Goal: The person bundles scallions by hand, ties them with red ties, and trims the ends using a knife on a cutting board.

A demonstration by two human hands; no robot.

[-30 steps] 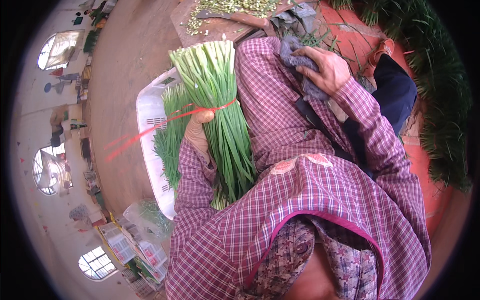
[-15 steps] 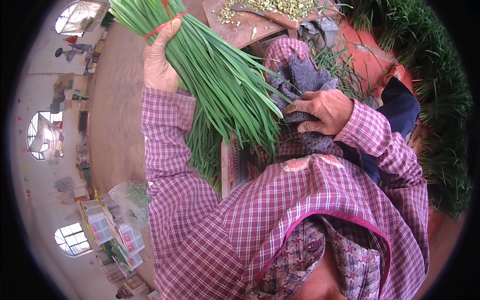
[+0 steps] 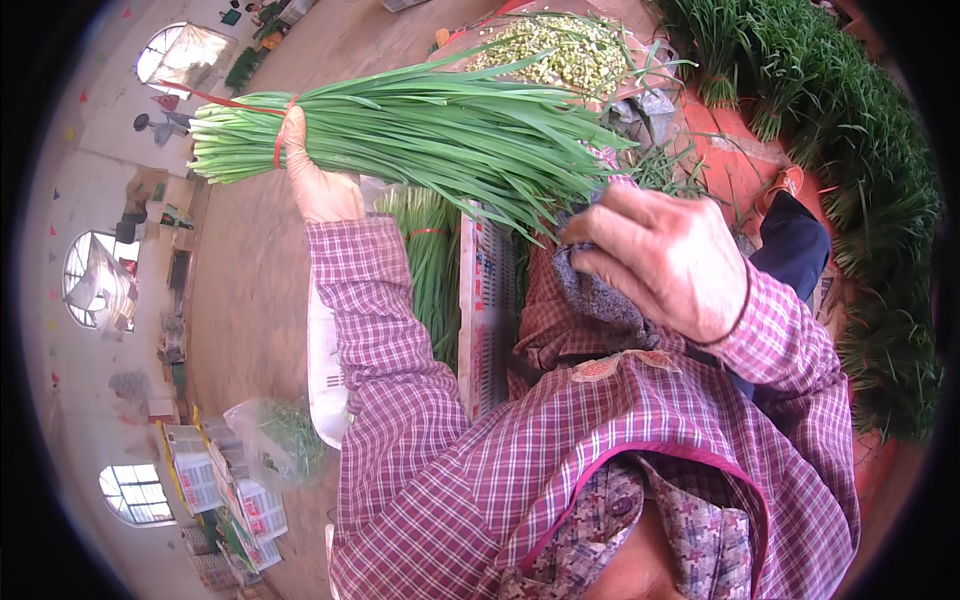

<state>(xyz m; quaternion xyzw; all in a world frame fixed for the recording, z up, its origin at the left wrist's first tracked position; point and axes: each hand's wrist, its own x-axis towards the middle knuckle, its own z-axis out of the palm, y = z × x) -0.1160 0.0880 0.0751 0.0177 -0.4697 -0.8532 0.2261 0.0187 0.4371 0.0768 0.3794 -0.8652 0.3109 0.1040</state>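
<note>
My left hand [image 3: 322, 182] is wrapped round a bunch of green chives [image 3: 430, 125], close to the red tie [image 3: 283, 130] near its pale cut ends. The bunch lies almost level, leaf tips pointing right. By those tips, my right hand [image 3: 665, 255] has its fingers pinched together above a grey fuzzy cloth [image 3: 600, 295] over my lap. What the pinch holds, if anything, I cannot make out. Under my left forearm, more tied chives [image 3: 430, 260] lie in a white plastic crate [image 3: 487, 310].
Ahead is a board with a heap of chopped pale green bits [image 3: 555, 50]. Loose leaves [image 3: 665, 170] litter the red ground covering [image 3: 735, 160]. Many chive bunches [image 3: 880, 200] line the right side. A plastic bag of greens [image 3: 285, 435] sits left.
The chive bunch has swung from slanting to nearly level, its tied end lowered to the left. My right hand has risen and pinched its fingers. The bunch now hides the knife on the board.
</note>
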